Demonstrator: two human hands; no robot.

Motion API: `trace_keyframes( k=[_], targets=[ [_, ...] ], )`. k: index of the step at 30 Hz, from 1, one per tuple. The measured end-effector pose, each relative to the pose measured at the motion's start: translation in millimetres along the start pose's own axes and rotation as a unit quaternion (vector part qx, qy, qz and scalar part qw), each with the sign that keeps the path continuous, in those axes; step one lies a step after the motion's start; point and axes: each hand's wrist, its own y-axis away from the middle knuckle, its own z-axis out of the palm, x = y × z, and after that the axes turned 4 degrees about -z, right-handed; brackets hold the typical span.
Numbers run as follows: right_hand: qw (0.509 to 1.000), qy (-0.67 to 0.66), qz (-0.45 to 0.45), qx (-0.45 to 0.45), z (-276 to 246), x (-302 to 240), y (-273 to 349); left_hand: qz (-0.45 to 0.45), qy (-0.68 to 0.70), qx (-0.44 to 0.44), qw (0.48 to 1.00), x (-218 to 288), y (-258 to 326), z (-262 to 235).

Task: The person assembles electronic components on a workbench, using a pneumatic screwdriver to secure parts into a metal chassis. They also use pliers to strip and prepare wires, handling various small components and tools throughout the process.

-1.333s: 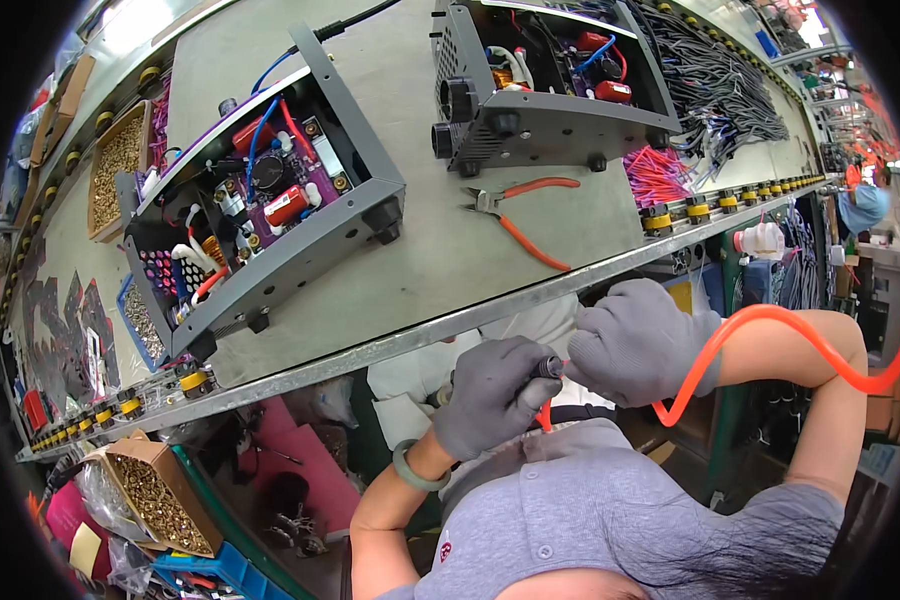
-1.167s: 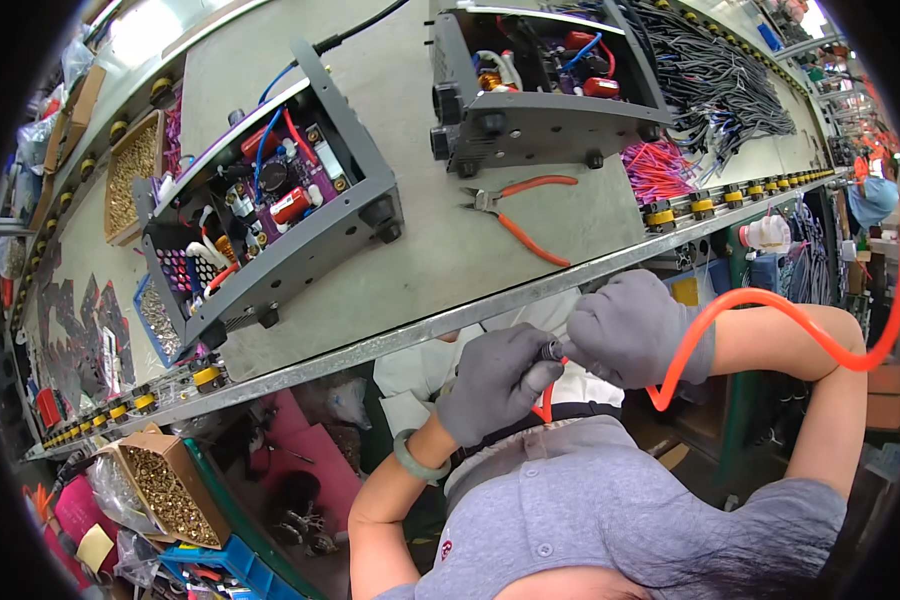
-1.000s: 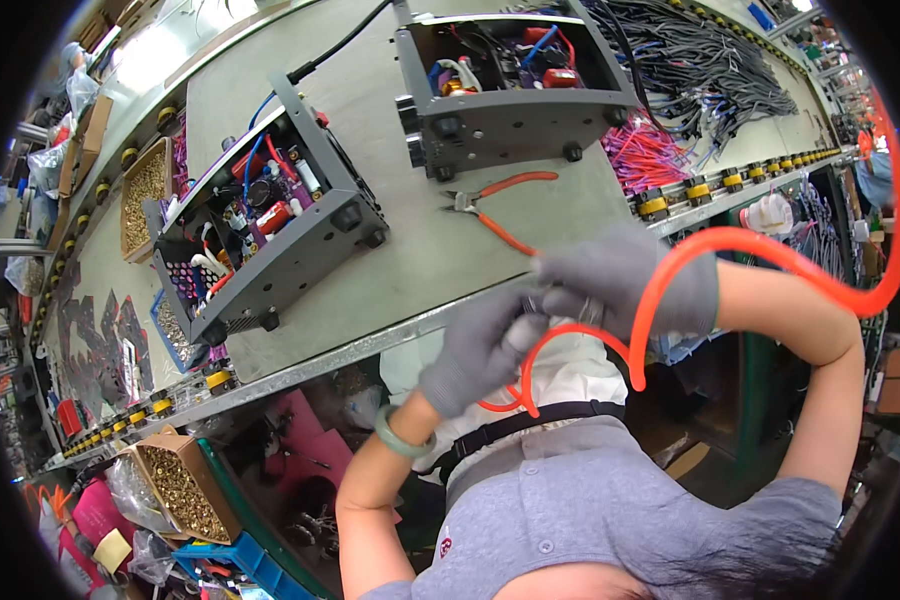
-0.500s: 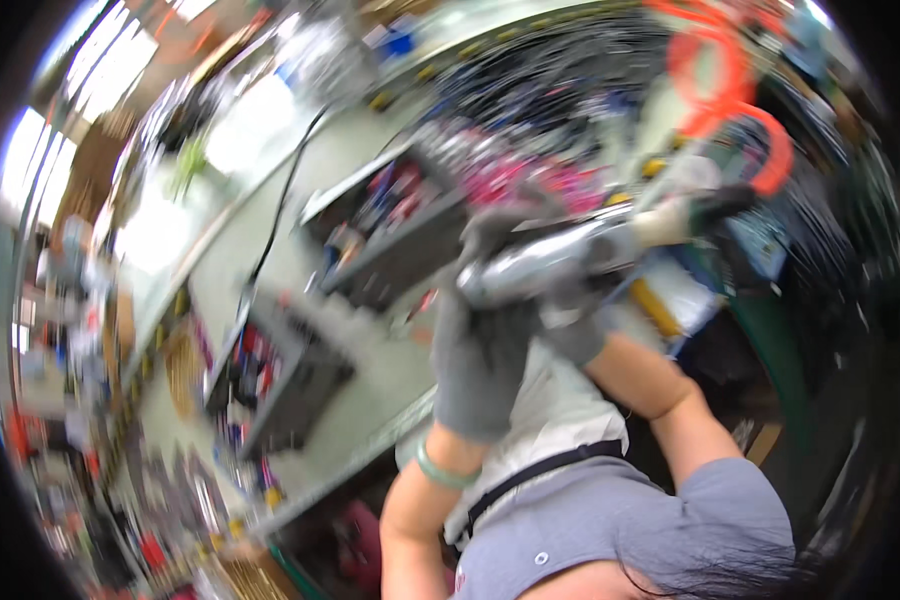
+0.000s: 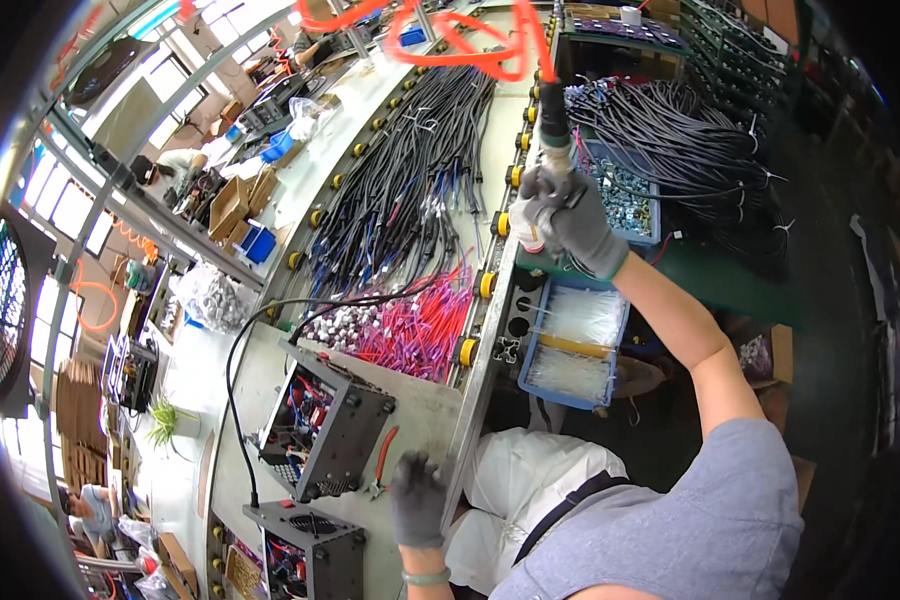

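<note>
My right hand (image 5: 575,225), in a grey glove, is raised over the far side of the workbench, closed around an air tool. The tool's black and tan hose end (image 5: 555,125) sticks out above the fingers, joined to an orange coiled hose (image 5: 460,55). Its metal body is mostly hidden by the glove. Low on the bench, my left hand (image 5: 418,500), gloved too, has its fingers loosely apart with nothing visible in them. Just beside it lie red-handled pliers (image 5: 385,455). A dark metal case (image 5: 335,430) with wiring inside stands left of the pliers.
A second case (image 5: 310,545) stands nearer. Black cables (image 5: 400,170) and pink-red wires (image 5: 415,330) cover the bench beyond. Blue bins of clear strips (image 5: 580,315) and small parts (image 5: 630,200) sit at the right, by more cable bundles (image 5: 680,130). People work in the background.
Both hands were together on the silver air tool. The right has carried it away to the far side; the left has let go and dropped down beside the pliers. The view has turned.
</note>
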Motion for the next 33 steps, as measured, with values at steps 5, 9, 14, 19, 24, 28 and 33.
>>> trace_keyframes(
  k=[5, 9, 14, 19, 24, 28, 33],
  targets=[
    [0.995, -0.056, -0.002, 0.082, -18, 21, -3, -0.007, -0.001, 0.034, 0.999, 11, 12, 8],
    [0.988, -0.044, 0.034, 0.145, -25, 97, 8, -0.028, 0.021, -0.005, 0.999, -3, -4, 19],
    [0.987, 0.009, -0.062, 0.145, -14, 66, 0, -0.050, 0.023, 0.013, 0.998, 0, 6, 23],
    [0.991, -0.011, -0.030, 0.128, -20, 73, 9, -0.049, 0.056, 0.006, 0.997, 7, 17, 7],
    [0.992, 0.046, 0.046, 0.110, -21, 95, 8, -0.048, 0.065, 0.016, 0.997, 3, 14, 6],
    [0.984, -0.140, 0.068, 0.084, 8, 24, 7, -0.026, 0.055, 0.015, 0.998, 7, 31, 7],
    [0.905, -0.411, 0.086, 0.076, 59, -52, 5, -0.017, 0.082, 0.034, 0.996, 13, 39, -1]
  ],
)
